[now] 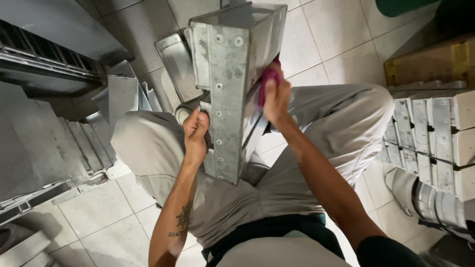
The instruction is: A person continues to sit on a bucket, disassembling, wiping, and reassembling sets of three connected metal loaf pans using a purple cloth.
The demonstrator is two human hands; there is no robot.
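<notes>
A galvanised sheet-metal duct piece point(228, 84), box-shaped with a riveted flange, stands upright between my knees. My left hand point(196, 134) grips its left flange edge near the bottom. On the duct's right face, my right hand point(276, 99) presses a magenta cloth point(267, 79) against the metal. I am seated, with grey trousers on both legs below the piece.
More sheet-metal parts lie stacked on the tiled floor at left point(123, 99), beside a large metal panel point(34, 143). White blocks bound with metal straps point(435, 133) stand at right, with a yellow-brown box point(430, 62) behind them.
</notes>
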